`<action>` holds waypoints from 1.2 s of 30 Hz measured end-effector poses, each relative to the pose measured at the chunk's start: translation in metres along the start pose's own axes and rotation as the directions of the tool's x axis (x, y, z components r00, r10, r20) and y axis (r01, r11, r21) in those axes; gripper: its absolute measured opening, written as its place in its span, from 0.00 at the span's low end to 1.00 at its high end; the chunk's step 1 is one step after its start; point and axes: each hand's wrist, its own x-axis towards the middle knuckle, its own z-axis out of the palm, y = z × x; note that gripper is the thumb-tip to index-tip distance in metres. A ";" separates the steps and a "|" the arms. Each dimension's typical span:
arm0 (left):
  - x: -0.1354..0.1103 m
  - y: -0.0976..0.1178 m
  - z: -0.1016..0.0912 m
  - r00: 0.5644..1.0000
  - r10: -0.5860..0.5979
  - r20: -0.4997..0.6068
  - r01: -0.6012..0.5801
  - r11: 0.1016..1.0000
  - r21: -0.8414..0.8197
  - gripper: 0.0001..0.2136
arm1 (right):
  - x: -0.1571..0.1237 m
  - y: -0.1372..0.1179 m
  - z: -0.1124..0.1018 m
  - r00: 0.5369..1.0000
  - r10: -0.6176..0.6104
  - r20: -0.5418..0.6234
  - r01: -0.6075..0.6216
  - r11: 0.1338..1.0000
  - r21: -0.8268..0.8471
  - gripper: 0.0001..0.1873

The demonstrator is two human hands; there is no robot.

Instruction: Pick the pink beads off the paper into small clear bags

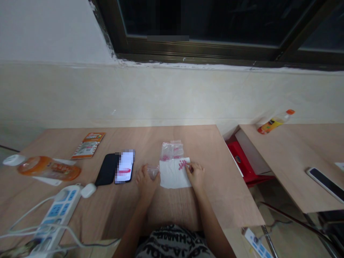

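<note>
My left hand holds a small wad of transparent plastic between its fingers, just left of a white paper sheet. My right hand rests at the sheet's right side, its fingertips among a small cluster of pink beads. I cannot tell whether those fingers grip a bead. Behind the sheet lies a transparent plastic bag with more pink beads inside, its near end under the paper.
On the wooden desk lie a black phone, a lit phone, an orange bottle, orange packets, a white power strip and a white earbud case. A red chair stands between this desk and another.
</note>
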 end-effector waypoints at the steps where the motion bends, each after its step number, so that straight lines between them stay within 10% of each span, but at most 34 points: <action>1: 0.000 0.001 -0.001 1.000 -0.003 0.001 0.003 1.000 -0.003 0.31 | 0.000 0.000 0.000 1.000 -0.008 -0.001 0.008 1.000 -0.006 0.19; 17: 0.012 0.016 -0.025 0.996 0.083 -0.034 -0.087 0.986 -0.142 0.31 | -0.001 -0.001 0.001 0.999 -0.036 0.017 0.037 0.998 -0.043 0.16; 26: 0.004 0.062 0.022 0.947 0.315 0.063 -0.258 0.862 -0.436 0.28 | -0.001 -0.004 -0.002 0.999 -0.007 0.042 0.009 0.999 -0.042 0.12; 36: -0.002 0.045 0.055 0.962 0.259 0.087 -0.167 0.808 -0.565 0.30 | 0.000 -0.003 -0.003 0.999 0.003 0.041 -0.002 1.000 -0.019 0.14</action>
